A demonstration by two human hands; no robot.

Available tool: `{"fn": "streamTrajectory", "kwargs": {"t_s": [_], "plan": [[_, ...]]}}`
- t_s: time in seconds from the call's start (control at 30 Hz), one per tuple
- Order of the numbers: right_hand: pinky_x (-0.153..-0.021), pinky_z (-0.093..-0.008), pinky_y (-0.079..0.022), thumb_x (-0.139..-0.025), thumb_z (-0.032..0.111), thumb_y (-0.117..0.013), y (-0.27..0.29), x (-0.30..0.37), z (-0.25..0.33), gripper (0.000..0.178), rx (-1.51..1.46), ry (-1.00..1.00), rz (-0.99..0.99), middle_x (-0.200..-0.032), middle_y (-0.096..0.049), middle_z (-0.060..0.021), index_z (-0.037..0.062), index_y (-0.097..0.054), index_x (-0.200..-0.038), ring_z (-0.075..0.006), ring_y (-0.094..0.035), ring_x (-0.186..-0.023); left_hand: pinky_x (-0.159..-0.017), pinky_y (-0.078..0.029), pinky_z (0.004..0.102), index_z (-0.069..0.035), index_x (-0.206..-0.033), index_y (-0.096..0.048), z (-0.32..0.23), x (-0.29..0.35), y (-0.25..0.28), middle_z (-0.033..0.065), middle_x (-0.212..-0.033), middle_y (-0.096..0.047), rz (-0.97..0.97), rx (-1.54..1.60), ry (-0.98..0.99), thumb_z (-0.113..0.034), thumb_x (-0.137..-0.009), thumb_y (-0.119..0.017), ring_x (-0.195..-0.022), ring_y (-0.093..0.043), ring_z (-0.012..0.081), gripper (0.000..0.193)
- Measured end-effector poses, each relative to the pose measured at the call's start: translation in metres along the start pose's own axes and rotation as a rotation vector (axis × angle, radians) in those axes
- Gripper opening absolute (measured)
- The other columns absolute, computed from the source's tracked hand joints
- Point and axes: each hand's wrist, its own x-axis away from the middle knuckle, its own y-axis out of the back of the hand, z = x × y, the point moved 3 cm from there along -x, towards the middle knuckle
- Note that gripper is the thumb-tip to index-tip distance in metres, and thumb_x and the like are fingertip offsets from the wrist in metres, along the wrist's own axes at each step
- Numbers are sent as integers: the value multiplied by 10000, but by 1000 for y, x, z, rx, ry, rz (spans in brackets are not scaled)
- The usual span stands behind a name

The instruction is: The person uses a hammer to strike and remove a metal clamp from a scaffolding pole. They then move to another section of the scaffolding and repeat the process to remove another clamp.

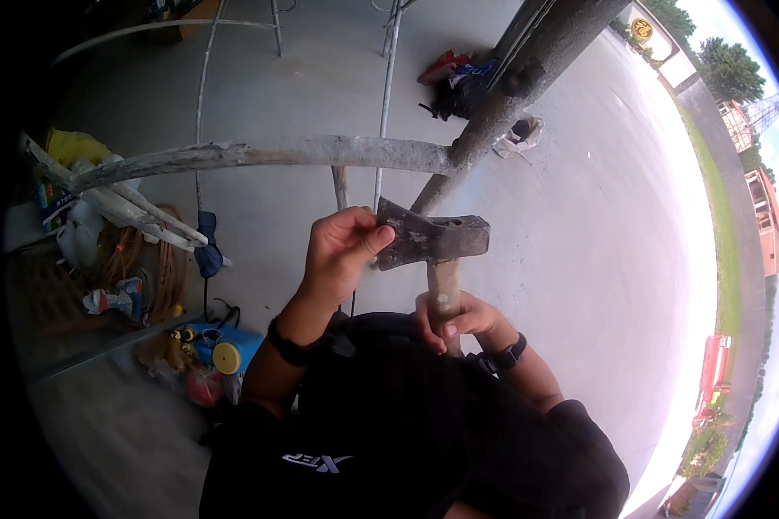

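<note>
An axe point(444, 240) with a dark, worn metal head and a pale wooden handle is held up in front of my chest. Its wide blade points left, its blunt end right. My left hand point(342, 251) pinches the blade near the cutting edge, thumb on the near face. Around the handle, below the head, are the closed fingers of my right hand point(459, 320). The handle's lower end runs down toward my dark shirt and is partly hidden there.
A weathered horizontal bar point(277, 151) joins a thick slanted post point(528, 95) ahead. Bags point(463, 84) lie by the post, with a white open sack point(521, 137) nearby. At left are coiled brown hose point(166, 281) and a blue container point(238, 348) with a yellow cap.
</note>
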Motion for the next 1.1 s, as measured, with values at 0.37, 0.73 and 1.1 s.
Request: {"fn": "streamTrajectory", "kwargs": {"t_s": [0.37, 0.73, 1.1], "plan": [[-499, -271, -400, -864, 130, -688, -29, -1, -13, 216, 903, 12, -941, -577, -559, -12, -5, -572, -741, -78, -474, -544, -759, -484, 263, 26, -880, -673, 16, -2, 51, 86, -862, -695, -103, -183, 120, -89, -939, -639, -793, -627, 124, 134], [-551, -280, -423, -865, 69, -655, -17, -21, 33, 143, 1199, 299, -1339, -671, -595, -46, -13, -556, -803, -74, -503, -637, -878, -470, 359, -41, -1181, -565, 10, -6, -28, 96, -1103, -631, 153, -528, -242, -361, -713, -859, -1019, -615, 228, 638], [-975, -379, -451, -810, 164, -684, -17, -26, 25, 773, 1088, -193, -957, -1115, -675, -208, 75, -328, -1491, -316, -647, -1101, -806, -553, 386, 2, -1071, -496, 61, -22, -20, 149, -866, -690, 43, 117, 186, -173, -963, -567, -805, -684, 203, 217]]}}
